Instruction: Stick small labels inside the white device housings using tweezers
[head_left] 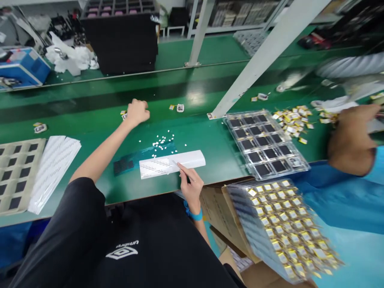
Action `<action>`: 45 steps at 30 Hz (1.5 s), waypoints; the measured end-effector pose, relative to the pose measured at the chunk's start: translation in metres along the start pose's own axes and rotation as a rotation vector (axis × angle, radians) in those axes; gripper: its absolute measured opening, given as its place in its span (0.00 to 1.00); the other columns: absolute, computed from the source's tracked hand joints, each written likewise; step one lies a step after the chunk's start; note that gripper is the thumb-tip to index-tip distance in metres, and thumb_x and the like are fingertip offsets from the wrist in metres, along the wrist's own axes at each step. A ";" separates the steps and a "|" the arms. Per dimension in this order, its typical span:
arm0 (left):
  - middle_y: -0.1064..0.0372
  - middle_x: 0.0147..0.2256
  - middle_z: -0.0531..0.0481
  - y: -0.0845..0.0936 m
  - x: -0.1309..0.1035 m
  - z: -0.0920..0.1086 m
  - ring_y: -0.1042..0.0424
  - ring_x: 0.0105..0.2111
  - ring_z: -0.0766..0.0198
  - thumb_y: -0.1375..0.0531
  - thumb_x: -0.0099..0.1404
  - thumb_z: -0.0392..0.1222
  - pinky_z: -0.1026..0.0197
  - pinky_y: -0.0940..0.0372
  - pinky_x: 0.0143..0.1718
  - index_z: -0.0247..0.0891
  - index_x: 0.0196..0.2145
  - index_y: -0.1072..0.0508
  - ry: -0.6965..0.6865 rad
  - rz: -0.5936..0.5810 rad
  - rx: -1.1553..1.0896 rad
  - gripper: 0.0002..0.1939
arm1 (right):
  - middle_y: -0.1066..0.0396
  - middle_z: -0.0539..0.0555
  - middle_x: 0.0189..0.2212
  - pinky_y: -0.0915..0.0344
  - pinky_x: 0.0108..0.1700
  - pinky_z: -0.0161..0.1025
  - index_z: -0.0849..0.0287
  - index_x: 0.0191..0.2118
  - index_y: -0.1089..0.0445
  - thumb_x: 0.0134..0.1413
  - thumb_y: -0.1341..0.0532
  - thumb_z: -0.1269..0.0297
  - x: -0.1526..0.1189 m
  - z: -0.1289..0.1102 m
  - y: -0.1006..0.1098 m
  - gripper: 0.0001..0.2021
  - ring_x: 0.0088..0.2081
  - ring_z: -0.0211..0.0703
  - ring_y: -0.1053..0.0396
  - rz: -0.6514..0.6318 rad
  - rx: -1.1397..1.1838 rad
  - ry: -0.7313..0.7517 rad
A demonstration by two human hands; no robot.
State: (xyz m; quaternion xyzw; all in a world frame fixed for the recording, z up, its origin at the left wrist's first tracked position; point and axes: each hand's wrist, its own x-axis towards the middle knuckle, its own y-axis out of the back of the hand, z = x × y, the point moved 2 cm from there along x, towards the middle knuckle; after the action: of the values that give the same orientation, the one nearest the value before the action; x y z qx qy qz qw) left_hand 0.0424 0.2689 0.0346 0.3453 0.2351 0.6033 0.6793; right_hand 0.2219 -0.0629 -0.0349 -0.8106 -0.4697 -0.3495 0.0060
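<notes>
Over the green belt, my left hand [138, 112] is stretched forward with its fingers curled; whatever they may hold is hidden. A small white part with a yellow-edged piece [123, 115] shows just left of that hand, partly covered by it. My right hand [192, 185] grips thin tweezers [174, 163], their tip over a white label sheet [192, 159] at the bench edge. Small white scraps [159, 143] lie scattered behind the sheet, and a strip of black pads [123, 166] sits to its left.
More white parts [180, 108] rest on the belt [162, 92]. At left are label sheets [55, 168] and a beige tray [22, 172]. At right, a clear tray [264, 144], a heap of yellow-edged pieces [295, 122], a slanting post [264, 52] and a co-worker's arm [351, 140].
</notes>
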 end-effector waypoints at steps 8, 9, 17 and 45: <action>0.38 0.73 0.38 -0.085 0.009 0.090 0.42 0.75 0.40 0.35 0.77 0.43 0.29 0.45 0.75 0.38 0.62 0.24 -0.161 -0.220 -0.008 0.20 | 0.14 0.57 0.38 0.22 0.35 0.41 0.53 0.56 0.17 0.75 0.43 0.66 0.002 0.000 0.001 0.17 0.29 0.42 0.23 -0.007 -0.014 -0.005; 0.35 0.71 0.38 -0.085 0.012 0.093 0.37 0.72 0.41 0.33 0.76 0.46 0.30 0.39 0.72 0.37 0.63 0.25 -0.149 -0.219 -0.034 0.21 | 0.14 0.56 0.38 0.22 0.35 0.41 0.53 0.55 0.17 0.75 0.43 0.66 0.003 0.000 0.001 0.17 0.29 0.42 0.23 -0.003 -0.016 -0.013; 0.19 0.43 0.43 -0.052 -0.020 0.099 0.18 0.46 0.56 0.36 0.75 0.38 0.54 0.25 0.51 0.36 0.40 0.28 -0.091 -0.155 -0.482 0.05 | 0.14 0.61 0.44 0.19 0.36 0.42 0.57 0.44 0.18 0.79 0.51 0.65 0.001 -0.006 -0.001 0.22 0.34 0.45 0.18 0.101 0.033 0.041; 0.14 0.32 0.52 0.031 -0.288 0.038 0.15 0.26 0.64 0.36 0.72 0.37 0.72 0.22 0.29 0.37 0.44 0.18 -0.123 0.329 -0.743 0.06 | 0.16 0.53 0.36 0.25 0.34 0.34 0.55 0.49 0.22 0.70 0.33 0.73 0.045 -0.094 -0.054 0.08 0.30 0.38 0.22 -0.017 -0.042 0.443</action>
State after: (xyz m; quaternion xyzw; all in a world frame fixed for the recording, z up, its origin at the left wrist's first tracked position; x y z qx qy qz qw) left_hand 0.0039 -0.0204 0.0549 0.1447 -0.0983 0.7260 0.6650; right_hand 0.1418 -0.0305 0.0440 -0.7100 -0.4563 -0.5289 0.0891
